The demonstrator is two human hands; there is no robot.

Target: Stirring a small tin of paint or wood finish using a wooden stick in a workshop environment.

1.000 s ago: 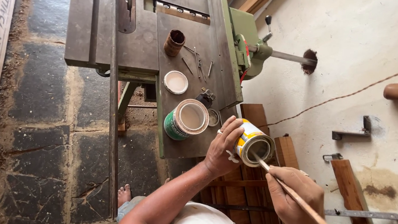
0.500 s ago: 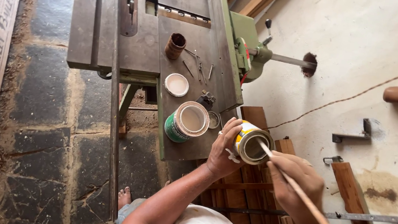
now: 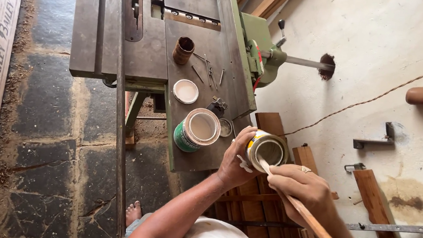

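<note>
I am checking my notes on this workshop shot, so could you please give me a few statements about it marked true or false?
1. The left hand holds the small open yellow-and-white tin. True.
2. The right hand holds a long wooden stick with its tip in that tin. True.
3. The larger green-and-white can is sealed with its lid. False: it stands open.
4. The round white lid lies on the floor. False: it lies on the grey metal machine table.
</note>
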